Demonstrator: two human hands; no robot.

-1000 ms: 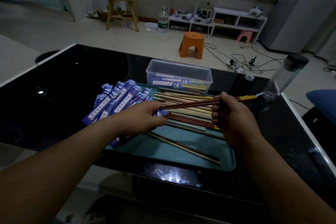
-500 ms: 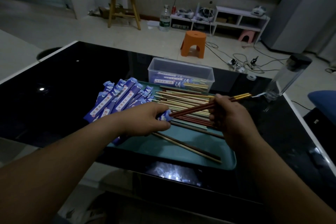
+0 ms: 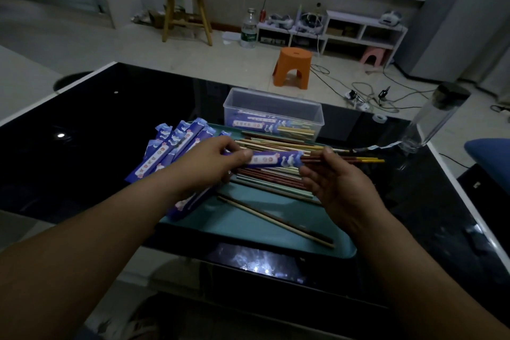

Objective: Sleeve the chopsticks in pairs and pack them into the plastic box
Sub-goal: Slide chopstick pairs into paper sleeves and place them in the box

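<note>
A blue paper sleeve (image 3: 271, 160) is held level above the teal tray (image 3: 248, 225), pinched at its left end in the grip of the left hand (image 3: 214, 159). A pair of dark red chopsticks (image 3: 342, 159) is pushed partway into the sleeve's right mouth; their yellow-tipped ends stick out to the right, past the right hand (image 3: 335, 182). The right hand's grip is closed on this pair just beside the sleeve opening, thumb on top and fingers curled beneath.

Under both hands, loose chopsticks (image 3: 273, 174) in red, pale green and plain wood are piled across the tray, and two more are laid diagonally nearer the tray's front edge. A fan of empty blue sleeves (image 3: 171, 146) is spread over the tray's left rim and onto the black glass table (image 3: 96, 119). Behind the tray the clear plastic box (image 3: 271, 112) is stood open, with a few sleeved pairs lying in its bottom, their bare ends pointing right. A clear bottle (image 3: 433, 119) with a dark cap is seen upright at the table's right edge, well apart from the tray.
</note>
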